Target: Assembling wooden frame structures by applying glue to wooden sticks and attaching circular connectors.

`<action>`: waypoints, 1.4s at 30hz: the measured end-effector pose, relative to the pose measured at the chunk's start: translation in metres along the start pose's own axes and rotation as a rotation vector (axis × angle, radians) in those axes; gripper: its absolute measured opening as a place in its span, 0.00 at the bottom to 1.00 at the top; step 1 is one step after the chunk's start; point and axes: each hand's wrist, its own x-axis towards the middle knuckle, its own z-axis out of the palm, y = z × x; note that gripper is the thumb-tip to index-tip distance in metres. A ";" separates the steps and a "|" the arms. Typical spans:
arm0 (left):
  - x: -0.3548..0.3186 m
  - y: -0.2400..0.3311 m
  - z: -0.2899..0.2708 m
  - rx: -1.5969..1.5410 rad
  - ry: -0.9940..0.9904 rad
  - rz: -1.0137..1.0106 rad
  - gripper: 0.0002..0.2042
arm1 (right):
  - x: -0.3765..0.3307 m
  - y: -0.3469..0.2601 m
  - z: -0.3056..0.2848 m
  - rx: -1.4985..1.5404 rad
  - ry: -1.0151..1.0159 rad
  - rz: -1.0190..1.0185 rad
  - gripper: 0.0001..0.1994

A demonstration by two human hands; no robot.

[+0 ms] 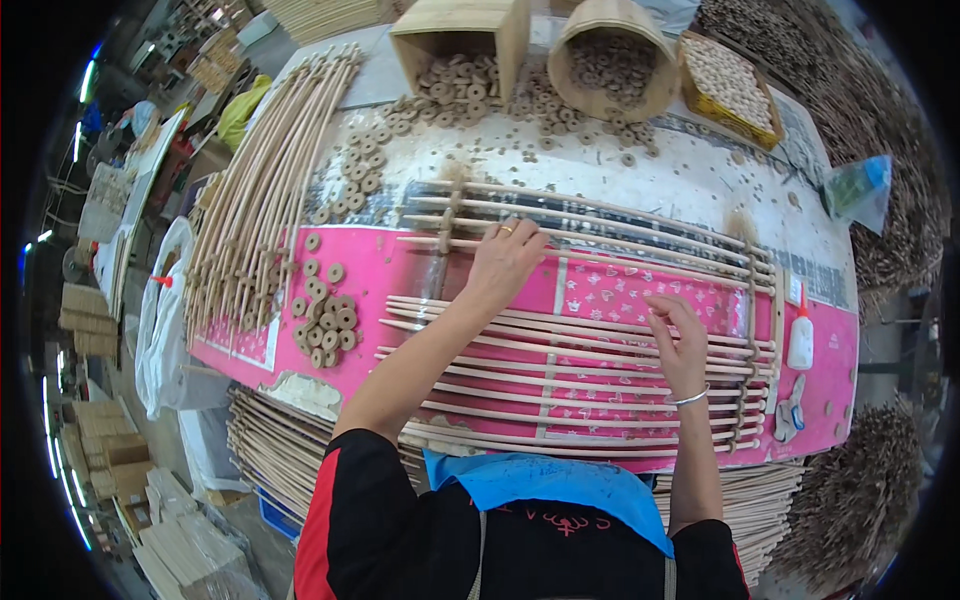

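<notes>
Red-striped black shirt, blue apron, silver bangle

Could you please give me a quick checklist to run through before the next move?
1. Left hand at the upper rods: ok, its fingers are at them, near their left ends.
2. Right hand holding something: cannot tell; it is above the rods, fingers bent.
3. Wooden discs nearby: ok, a group lies left of the rods on the pink sheet.
4. White bottle clear of the rods: ok, it is to their right.
5. Far side free of loose pieces: not ok, small rings lie scattered there.
</notes>
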 end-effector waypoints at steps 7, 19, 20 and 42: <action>0.004 -0.003 -0.004 0.010 0.025 0.050 0.07 | -0.016 -0.001 -0.010 0.031 0.021 0.054 0.11; 0.014 -0.019 -0.003 -0.096 -0.062 0.105 0.09 | -0.018 -0.003 -0.004 0.043 0.021 0.073 0.11; 0.014 -0.022 -0.002 -0.109 -0.101 0.112 0.09 | -0.018 -0.002 -0.003 0.045 0.020 0.068 0.11; -0.084 -0.123 -0.233 -0.087 0.482 -0.360 0.07 | -0.019 -0.019 0.015 0.064 -0.094 0.008 0.09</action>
